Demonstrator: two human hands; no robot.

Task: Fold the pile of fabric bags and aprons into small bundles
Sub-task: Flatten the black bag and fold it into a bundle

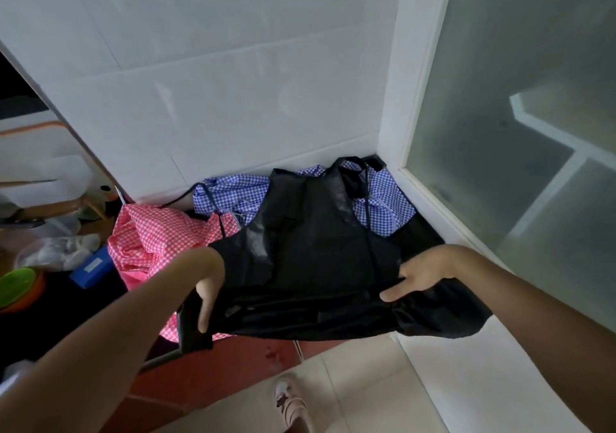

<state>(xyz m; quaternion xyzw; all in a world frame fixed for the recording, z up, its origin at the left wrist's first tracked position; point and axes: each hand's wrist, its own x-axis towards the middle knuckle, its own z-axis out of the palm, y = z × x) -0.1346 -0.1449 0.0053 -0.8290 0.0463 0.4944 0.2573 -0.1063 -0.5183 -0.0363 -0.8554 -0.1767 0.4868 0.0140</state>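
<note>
A black apron (310, 252) lies spread on the dark counter, its bib and neck strap pointing toward the wall. My left hand (208, 294) grips its left edge, the thumb over the cloth and the fingers under it. At the right edge my right hand (411, 281) holds the fabric, with fingers stretched across the top. The lower part of the black apron hangs bunched over the counter's front edge. Under it are a pink checked cloth (156, 236) on the left and a blue checked cloth (383, 199) at the back.
A white tiled wall (216, 99) stands behind and a frosted glass panel (516, 132) on the right. A blue box (91, 267), green and orange bowls (18, 287) and plastic containers crowd the left. A foot in a pink slipper (290, 399) stands on the floor.
</note>
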